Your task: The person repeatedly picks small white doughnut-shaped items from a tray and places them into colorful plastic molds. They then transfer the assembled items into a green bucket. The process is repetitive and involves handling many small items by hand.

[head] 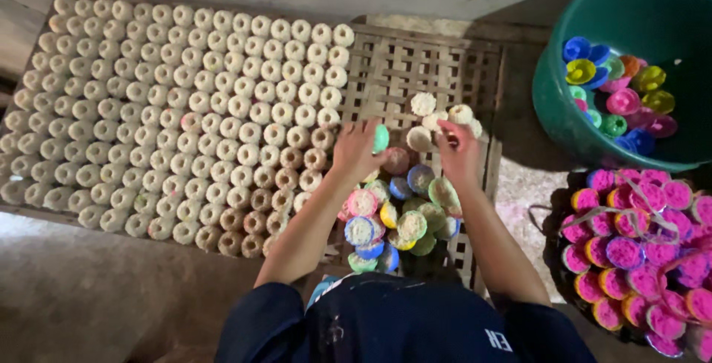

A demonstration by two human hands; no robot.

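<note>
My left hand [356, 149] is closed around a small green round mould [380, 138] over the woven bamboo tray [415, 66]. My right hand [458, 152] hovers just right of it, fingers pinched near a few loose pale ring-shaped cakes [437, 114]; whether it grips one I cannot tell. Beneath both hands lies a heap of coloured moulds filled with pale paste [400, 218]. Left of my hands, many pale ring cakes [185, 111] lie in tight rows across the tray.
A green bucket [564, 111] at the upper right holds several empty coloured moulds [619, 92]. A dark basket [552, 222] at the lower right is packed with pink and yellow filled moulds [638, 252]. Bare ground surrounds the tray.
</note>
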